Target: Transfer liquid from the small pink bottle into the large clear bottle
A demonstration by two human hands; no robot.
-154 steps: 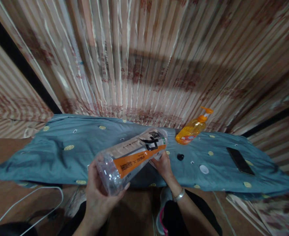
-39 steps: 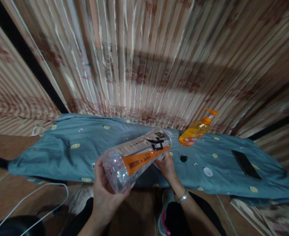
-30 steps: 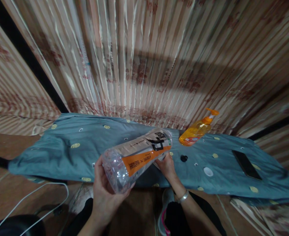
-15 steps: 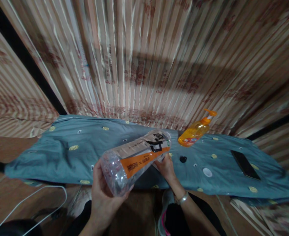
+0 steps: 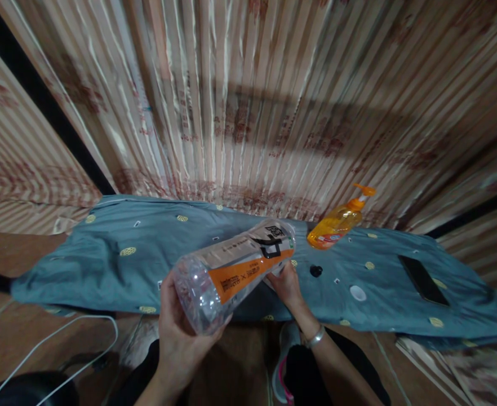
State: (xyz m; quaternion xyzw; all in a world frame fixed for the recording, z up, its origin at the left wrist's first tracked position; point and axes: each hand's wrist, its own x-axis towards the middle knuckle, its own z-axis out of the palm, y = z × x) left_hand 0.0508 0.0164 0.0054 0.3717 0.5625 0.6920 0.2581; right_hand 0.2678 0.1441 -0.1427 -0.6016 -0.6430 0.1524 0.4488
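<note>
A large clear plastic bottle [image 5: 235, 270] with a white and orange label lies tilted between my two hands, above the blue cloth. My left hand [image 5: 183, 327] is wrapped around its near, lower-left end. At the far right end, my right hand [image 5: 285, 282] grips the bottle from below; part of its fingers is hidden behind the plastic. Right of the bottle stands a pump bottle [image 5: 333, 225] of orange liquid. Nearer to my right hand, a small black object [image 5: 316, 271] and a round white disc [image 5: 357, 293] rest on the cloth.
The blue patterned cloth [image 5: 117, 282] covers a long narrow surface. A black phone [image 5: 422, 281] lies at its right. Striped curtains [image 5: 248, 113] hang behind, with a dark pole [image 5: 54, 107] at left. A white cable [image 5: 62, 338] loops at lower left.
Almost nothing differs. The whole view has shifted very slightly, and both hands keep the same hold on the bottle.
</note>
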